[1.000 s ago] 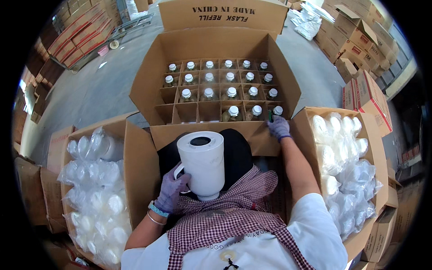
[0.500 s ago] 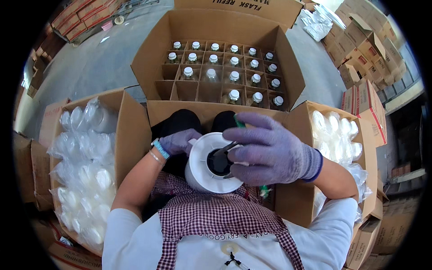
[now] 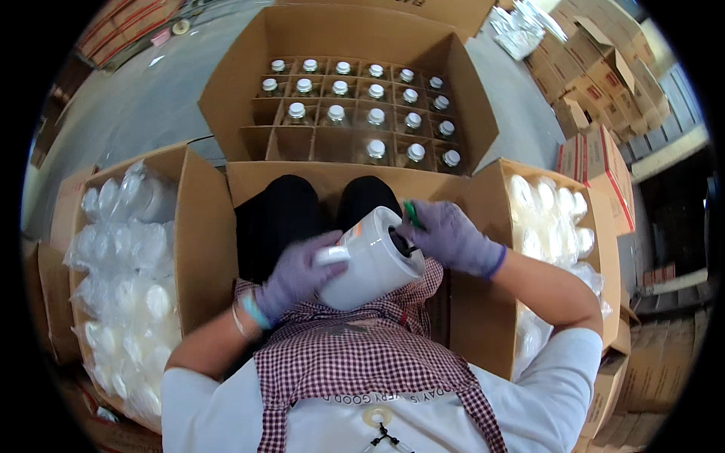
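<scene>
Over my lap, a white flask (image 3: 370,264) with a side handle lies tilted, its dark open end turned to the right. My left hand (image 3: 298,272), in a purple glove, is wrapped round the flask at its handle side. My right hand (image 3: 457,235), also gloved, is closed on a tool with green grips (image 3: 412,214). The tool's black end sits at the flask's opening; its exact kind is partly hidden by my fingers. Whether the tool touches the rim or the inside, I cannot tell.
Ahead stands a carton (image 3: 347,181) with cardboard dividers and several white-capped bottles (image 3: 375,117). A box (image 3: 204,249) at my left and another (image 3: 483,302) at my right hold plastic-wrapped white pieces. Stacked cartons (image 3: 604,79) stand far right.
The flask has tipped, so its opening, which faced up at me, now points right. My left hand has come further round its side. The right hand keeps hold of the tool.
</scene>
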Available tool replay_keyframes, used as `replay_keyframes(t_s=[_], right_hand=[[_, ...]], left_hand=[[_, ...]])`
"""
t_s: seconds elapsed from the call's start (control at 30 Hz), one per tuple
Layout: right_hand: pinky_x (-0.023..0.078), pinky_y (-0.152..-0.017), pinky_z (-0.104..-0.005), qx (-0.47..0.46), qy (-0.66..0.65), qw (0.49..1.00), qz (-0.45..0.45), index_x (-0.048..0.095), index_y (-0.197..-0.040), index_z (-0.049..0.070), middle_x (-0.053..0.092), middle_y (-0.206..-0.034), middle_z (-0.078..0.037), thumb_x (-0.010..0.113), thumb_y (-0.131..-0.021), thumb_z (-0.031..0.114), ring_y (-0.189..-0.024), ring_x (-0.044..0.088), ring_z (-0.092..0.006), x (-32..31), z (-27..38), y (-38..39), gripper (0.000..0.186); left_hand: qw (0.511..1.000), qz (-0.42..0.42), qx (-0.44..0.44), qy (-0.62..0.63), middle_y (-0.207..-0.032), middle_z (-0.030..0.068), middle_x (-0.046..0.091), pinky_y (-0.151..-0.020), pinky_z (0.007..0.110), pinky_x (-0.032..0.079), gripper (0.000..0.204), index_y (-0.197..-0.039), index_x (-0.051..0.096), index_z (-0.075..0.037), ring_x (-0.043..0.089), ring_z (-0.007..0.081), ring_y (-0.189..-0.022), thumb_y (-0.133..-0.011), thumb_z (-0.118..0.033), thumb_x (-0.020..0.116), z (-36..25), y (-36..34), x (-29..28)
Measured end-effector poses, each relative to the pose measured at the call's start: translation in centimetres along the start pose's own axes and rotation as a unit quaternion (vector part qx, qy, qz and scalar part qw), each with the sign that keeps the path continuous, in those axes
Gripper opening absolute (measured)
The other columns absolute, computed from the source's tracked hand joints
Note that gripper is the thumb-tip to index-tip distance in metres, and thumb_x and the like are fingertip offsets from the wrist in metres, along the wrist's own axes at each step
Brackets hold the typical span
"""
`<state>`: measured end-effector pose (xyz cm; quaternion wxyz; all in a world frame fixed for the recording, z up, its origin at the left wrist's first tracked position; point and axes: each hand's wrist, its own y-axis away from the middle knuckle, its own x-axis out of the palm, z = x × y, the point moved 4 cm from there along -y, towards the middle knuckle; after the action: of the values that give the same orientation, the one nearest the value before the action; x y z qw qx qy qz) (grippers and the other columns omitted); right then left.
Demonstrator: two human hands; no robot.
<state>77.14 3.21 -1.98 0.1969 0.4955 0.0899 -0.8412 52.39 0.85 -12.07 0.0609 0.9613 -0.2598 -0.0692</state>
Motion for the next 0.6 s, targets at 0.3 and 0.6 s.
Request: replay_keyframes(t_s=[0.3,0.6], right_hand=[[0.056,-0.076,-0.0402,-0.263,0.053,0.962,-0.043,0.064,-0.1,0.012,0.066,-0.09,-0.006,0.07,-0.086,0.025,-0.087,0.069,-0.0277,-6.6,5.5,0.4,0.02],[0.057,-0.085,-0.0403,-0.536,0.186,0.824,-0.012,0.064,-0.096,0.015,0.06,-0.096,-0.003,0.071,-0.076,0.021,-0.103,0.065,-0.0244,-2.1,6.9,2.3,0.022]], left_hand=[[0.989,0.077,-0.022,0.128,-0.131,0.0098,0.067,-0.104,0.033,0.048,0.089,-0.148,0.049,0.0,0.062,0.0166,-0.118,-0.077,-0.041,0.086,-0.8,1.7,-3.0],[0.952,0.277,-0.025,0.125,-0.097,-0.0012,0.066,-0.063,0.021,0.041,0.097,-0.146,0.053,-0.002,0.051,0.0054,-0.072,-0.069,-0.048,0.089,1.8,-4.3,-3.8]])
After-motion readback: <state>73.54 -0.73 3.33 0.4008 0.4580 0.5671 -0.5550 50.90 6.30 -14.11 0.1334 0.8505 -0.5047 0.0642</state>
